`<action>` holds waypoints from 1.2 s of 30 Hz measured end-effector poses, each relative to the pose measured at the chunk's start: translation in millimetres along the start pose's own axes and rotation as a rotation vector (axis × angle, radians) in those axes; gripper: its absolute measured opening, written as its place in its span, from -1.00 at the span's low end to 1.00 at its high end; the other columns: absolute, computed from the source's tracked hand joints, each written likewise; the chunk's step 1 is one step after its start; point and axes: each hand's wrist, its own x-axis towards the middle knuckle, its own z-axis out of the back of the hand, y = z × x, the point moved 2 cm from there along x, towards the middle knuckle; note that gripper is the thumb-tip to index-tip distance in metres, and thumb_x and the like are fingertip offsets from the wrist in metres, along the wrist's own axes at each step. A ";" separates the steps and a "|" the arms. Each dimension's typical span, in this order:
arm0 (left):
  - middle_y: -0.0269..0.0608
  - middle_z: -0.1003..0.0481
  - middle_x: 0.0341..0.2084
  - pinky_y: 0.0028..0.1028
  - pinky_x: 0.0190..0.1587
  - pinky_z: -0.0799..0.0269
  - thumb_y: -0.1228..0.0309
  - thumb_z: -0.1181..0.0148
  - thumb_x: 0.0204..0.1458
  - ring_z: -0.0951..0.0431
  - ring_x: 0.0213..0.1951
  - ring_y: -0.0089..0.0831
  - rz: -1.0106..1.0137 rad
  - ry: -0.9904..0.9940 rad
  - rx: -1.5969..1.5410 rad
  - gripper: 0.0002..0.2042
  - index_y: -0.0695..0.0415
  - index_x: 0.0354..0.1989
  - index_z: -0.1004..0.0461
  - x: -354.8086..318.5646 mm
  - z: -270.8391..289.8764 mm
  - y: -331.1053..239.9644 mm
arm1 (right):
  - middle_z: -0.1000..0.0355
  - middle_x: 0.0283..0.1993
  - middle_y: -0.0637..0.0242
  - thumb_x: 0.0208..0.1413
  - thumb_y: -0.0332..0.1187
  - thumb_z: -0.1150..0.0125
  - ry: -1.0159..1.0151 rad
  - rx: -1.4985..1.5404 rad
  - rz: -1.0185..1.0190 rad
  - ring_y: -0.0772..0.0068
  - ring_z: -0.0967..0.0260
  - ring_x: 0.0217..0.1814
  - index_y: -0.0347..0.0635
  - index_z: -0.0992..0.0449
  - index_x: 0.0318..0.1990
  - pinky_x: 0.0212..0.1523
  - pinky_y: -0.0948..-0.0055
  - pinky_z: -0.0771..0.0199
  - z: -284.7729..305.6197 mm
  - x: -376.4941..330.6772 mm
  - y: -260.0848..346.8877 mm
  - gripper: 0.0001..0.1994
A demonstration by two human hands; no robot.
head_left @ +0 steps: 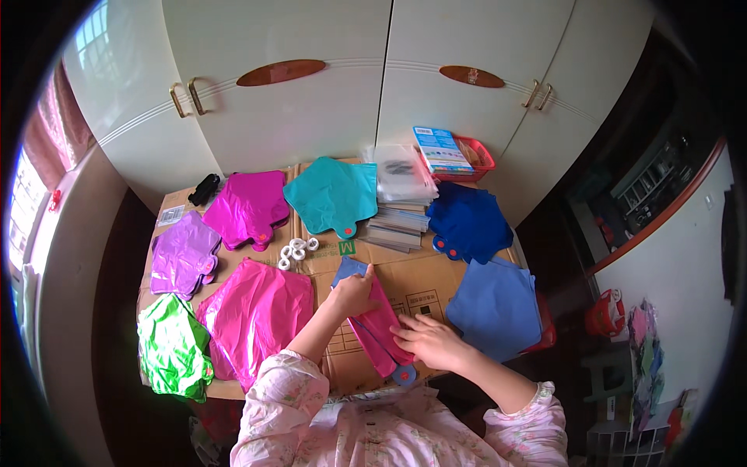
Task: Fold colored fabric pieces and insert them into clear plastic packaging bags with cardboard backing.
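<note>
A bright pink foil balloon, flat and folded lengthwise, lies on the cardboard in front of me with blue-grey foil along its left side. A blue-grey round tab with a red dot sticks out at its near end. My left hand presses on the far part of the folded foil, index finger stretched out and thumb apart from it; its other fingers are partly hidden. Across the near right edge, my right hand lies flat with its fingers spread, touching the foil.
Flat foil balloons lie around: green, pink, purple, magenta, teal, dark blue, light blue. White ribbon rolls, stacked cards, clear bags and a red basket stand farther back.
</note>
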 end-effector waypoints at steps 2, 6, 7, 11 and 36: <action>0.21 -0.48 -0.21 -0.18 -0.14 -0.47 0.05 -0.33 -0.21 -0.53 -0.17 0.05 0.002 0.009 0.001 -0.03 0.34 0.31 0.04 0.8 -0.9 -0.5 | -0.25 0.27 0.21 -0.12 -0.37 -0.21 0.020 0.004 0.024 0.22 -0.08 0.38 -0.26 -0.50 -0.03 0.37 0.23 -0.02 -9.0 1.6 6.1 -0.59; 0.24 -0.45 -0.16 -0.17 -0.14 -0.48 0.06 -0.34 -0.20 -0.53 -0.17 0.07 0.011 0.013 -0.011 -0.03 0.34 0.31 0.06 0.5 -1.0 -1.5 | -0.44 -0.22 0.13 -0.12 -0.44 -0.12 -0.336 0.176 -0.172 0.30 -0.39 -0.05 -0.27 -0.51 -0.39 -0.02 0.34 -0.42 -16.6 23.2 25.3 -0.87; 0.25 -0.43 -0.13 -0.17 -0.14 -0.48 0.07 -0.34 -0.19 -0.53 -0.17 0.08 0.016 0.010 -0.015 -0.03 0.34 0.31 0.06 -1.2 -0.9 -1.4 | -0.36 -0.35 0.20 -0.11 -0.45 -0.10 -0.488 0.124 -0.227 0.36 -0.37 -0.19 -0.22 -0.45 -0.44 -0.23 0.37 -0.45 -23.8 26.7 32.1 -0.93; 0.19 -0.41 -0.14 -0.18 -0.17 -0.49 0.16 -0.30 -0.14 -0.53 -0.18 0.06 0.024 -0.109 0.004 -0.11 0.31 0.31 0.04 -11.7 -5.1 -9.3 | -0.32 -0.25 0.22 -0.06 -0.45 -0.02 -0.516 -0.024 -0.293 0.30 -0.32 -0.17 -0.34 -0.44 -0.14 -0.14 0.41 -0.44 -31.3 28.8 46.2 -0.71; 0.19 -0.52 -0.31 -0.11 -0.31 -0.51 0.45 0.10 -0.02 -0.58 -0.36 0.06 0.085 -0.043 0.128 -0.41 0.24 0.28 -0.09 -10.9 -1.9 -26.1 | -0.22 0.19 -0.04 -0.01 -0.50 0.02 -0.538 0.099 -0.300 0.00 -0.17 0.27 -0.39 -0.35 0.07 0.23 0.24 -0.28 -48.5 24.7 42.0 -0.58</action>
